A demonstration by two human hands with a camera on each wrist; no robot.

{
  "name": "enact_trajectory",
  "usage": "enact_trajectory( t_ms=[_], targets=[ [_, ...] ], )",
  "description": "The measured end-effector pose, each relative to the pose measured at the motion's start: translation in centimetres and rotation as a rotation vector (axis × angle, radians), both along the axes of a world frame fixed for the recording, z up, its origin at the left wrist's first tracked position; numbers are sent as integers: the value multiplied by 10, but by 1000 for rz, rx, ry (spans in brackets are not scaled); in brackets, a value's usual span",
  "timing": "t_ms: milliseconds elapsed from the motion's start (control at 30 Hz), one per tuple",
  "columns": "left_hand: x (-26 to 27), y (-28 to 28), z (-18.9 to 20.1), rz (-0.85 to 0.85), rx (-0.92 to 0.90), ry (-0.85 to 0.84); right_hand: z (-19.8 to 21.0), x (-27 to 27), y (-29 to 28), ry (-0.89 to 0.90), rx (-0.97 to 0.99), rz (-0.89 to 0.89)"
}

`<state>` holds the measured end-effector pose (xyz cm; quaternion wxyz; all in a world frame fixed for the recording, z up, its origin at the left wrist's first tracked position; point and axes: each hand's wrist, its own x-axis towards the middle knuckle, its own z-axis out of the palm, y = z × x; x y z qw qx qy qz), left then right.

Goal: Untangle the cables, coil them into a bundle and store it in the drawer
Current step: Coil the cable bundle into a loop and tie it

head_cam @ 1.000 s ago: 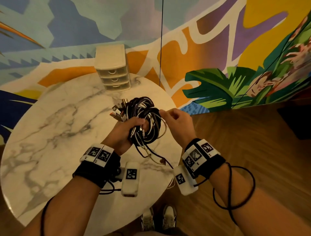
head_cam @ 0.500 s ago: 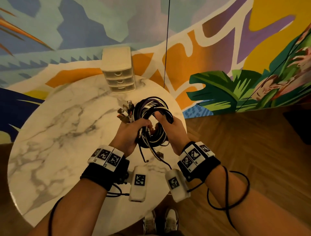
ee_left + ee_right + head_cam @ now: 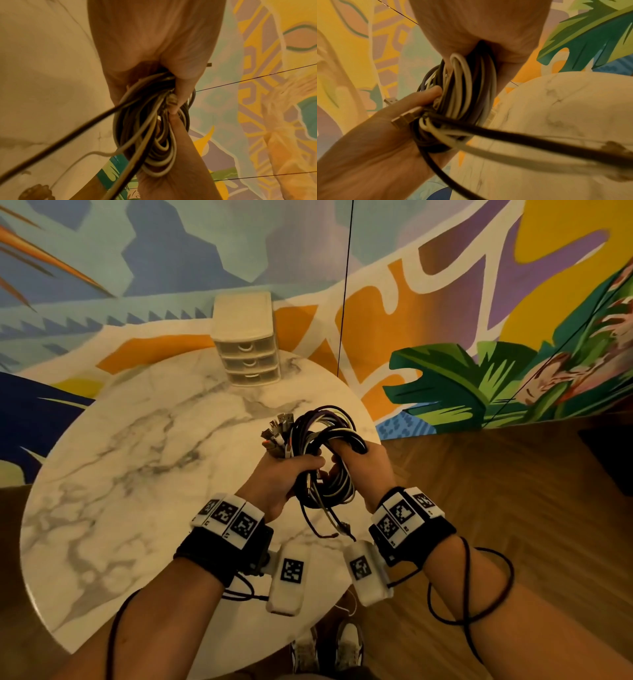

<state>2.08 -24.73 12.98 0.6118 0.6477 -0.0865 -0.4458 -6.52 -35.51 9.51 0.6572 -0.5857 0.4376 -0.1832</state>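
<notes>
A coiled bundle of black, white and purple cables [image 3: 323,453] hangs in the air above the right part of the round marble table [image 3: 113,474]. My left hand [image 3: 284,477] grips its left side, where several metal plugs [image 3: 275,433] stick up. My right hand [image 3: 359,463] has its fingers curled through the coil's loop on the right side. Loose cable ends [image 3: 329,525] dangle below the hands. In the left wrist view the bundle [image 3: 154,142] sits clamped under the fingers. In the right wrist view the bundle [image 3: 465,86] passes through the fist. The small white drawer unit [image 3: 245,340], with three shut drawers, stands at the table's far edge.
A painted wall rises behind the table. Wooden floor [image 3: 496,508] lies to the right. A thin black cord [image 3: 344,285] hangs down the wall beside the drawer unit. My shoes [image 3: 329,648] show below the table's near edge.
My right hand moved from pinching a strand at the coil's right edge to gripping through the loop. Both hands hold the bundle closer together.
</notes>
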Motion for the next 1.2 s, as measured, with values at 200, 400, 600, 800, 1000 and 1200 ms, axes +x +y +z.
enact_trajectory(
  t_ms=[200, 400, 600, 800, 1000, 1200],
  targets=[
    [2, 7, -6, 88, -45, -66, 4, -8, -2, -79, 149, 165],
    [3, 18, -1, -22, -64, 71, 11, -7, -4, -72, -187, 339],
    [-3, 20, 0, -80, -67, 46, 21, 6, -13, -1, -246, 348],
    [-2, 11, -3, 61, -9, -122, 23, 11, -10, -63, -139, 267],
    [-6, 11, -4, 111, -19, -154, 20, 14, -10, -104, 65, 246],
    [-8, 8, -15, 302, -12, -142, 8, 16, 8, -87, 25, 201]
  ],
)
